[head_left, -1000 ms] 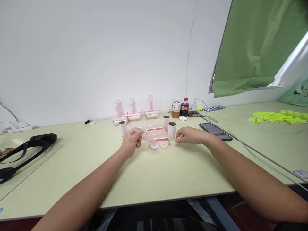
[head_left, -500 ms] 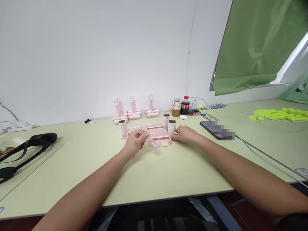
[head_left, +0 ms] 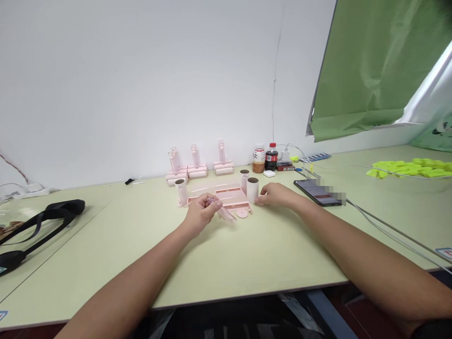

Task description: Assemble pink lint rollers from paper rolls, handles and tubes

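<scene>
My left hand [head_left: 200, 213] is closed around a clear pink handle [head_left: 224, 213] that slants down to the right over the table. My right hand [head_left: 276, 195] rests curled beside a white paper roll [head_left: 252, 189], its fingertips touching the roll's lower side. Between the hands lie a pink tray part [head_left: 230, 193], a pink cover piece [head_left: 240, 205] and a round pink disc [head_left: 242, 213]. Two smaller rolls [head_left: 181, 190] stand upright nearby.
Three assembled pink rollers [head_left: 197, 166] stand by the wall. Two bottles [head_left: 264, 158], a charger and a phone [head_left: 318, 192] lie to the right. Black straps [head_left: 38, 221] lie at the left, yellow-green pieces [head_left: 409, 169] far right. A green curtain [head_left: 374, 61] hangs above.
My left hand has lifted the pink handle slightly off the table and drawn it toward me. My right hand has slid left until it touches the white roll.
</scene>
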`<state>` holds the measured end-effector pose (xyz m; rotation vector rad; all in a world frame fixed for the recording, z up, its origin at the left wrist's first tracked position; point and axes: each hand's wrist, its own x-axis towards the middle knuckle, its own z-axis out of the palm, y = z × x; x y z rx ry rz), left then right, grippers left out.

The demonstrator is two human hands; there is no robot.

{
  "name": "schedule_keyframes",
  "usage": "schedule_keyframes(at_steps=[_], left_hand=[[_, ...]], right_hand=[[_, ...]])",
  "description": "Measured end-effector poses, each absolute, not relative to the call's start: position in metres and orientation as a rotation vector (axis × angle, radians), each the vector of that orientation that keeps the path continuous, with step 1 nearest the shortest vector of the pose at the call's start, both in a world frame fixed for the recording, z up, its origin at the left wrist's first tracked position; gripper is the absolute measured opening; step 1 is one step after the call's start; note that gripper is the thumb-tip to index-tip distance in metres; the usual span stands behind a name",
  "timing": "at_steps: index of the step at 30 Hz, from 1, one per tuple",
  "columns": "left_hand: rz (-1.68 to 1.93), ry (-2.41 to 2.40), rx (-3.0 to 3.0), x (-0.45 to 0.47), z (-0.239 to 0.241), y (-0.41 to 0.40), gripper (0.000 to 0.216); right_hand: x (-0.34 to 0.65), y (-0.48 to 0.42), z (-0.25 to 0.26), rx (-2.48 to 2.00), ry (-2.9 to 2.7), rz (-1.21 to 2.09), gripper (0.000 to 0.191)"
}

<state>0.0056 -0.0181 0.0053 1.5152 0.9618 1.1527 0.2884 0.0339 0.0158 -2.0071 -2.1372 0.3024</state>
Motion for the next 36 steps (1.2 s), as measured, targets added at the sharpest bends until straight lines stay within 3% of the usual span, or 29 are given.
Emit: schedule_keyframes(at_steps=[6, 10, 14, 18, 22, 36], left_hand=[[1.131, 0.955, 1.806, 0.009, 0.003, -0.026, 0.033], [1.071, 0.887, 1.898, 0.017, 0.000, -0.037, 0.033], [1.063, 0.720, 1.887, 0.022, -0.003, -0.043, 0.036], [1.127, 0.716, 1.875, 0.017, -0.003, -0.040, 0.049], [1.051, 0.826, 2.007, 0.012, -0.003, -0.036, 0.037], [0.888, 0.846, 2.165, 0.012, -0.001, -0.041, 0.032]], right_hand=[[0.283, 0.006, 0.042, -1.682, -1.957, 0.185, 0.032], [0.247, -0.031, 0.043, -1.074, -2.371, 0.765, 0.032], [0.223, -0.048, 0.032, -0.875, -2.506, 0.738, 0.016], [0.236, -0.032, 0.033, -1.018, -2.311, 0.575, 0.016], [0.262, -0.008, 0.038, -1.338, -2.049, 0.353, 0.021], [0.267, 0.006, 0.029, -1.507, -2.069, 0.305, 0.018]])
